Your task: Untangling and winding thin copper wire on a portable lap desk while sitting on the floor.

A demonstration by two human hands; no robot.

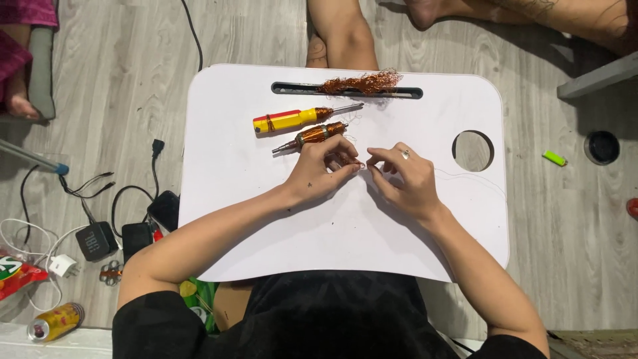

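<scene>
My left hand [323, 171] and my right hand [404, 179] meet over the middle of a white lap table [226, 166], fingertips pinched together on a fine strand of copper wire [362, 165]. Just beyond my left fingers lies a small motor rotor wound with copper wire [312, 136]. A yellow-handled screwdriver [292, 120] lies above it. A tangle of stripped copper wire [362, 82] sits on the table's dark slot at the far edge. A thin loose strand trails right of my right hand.
The table has a round cup hole [472, 150] at the right. On the wooden floor: chargers and cables [100, 233] at left, a drink can [56, 321], a green lighter [553, 157], a black lid [602, 147]. Another person's legs [342, 33] lie beyond the table.
</scene>
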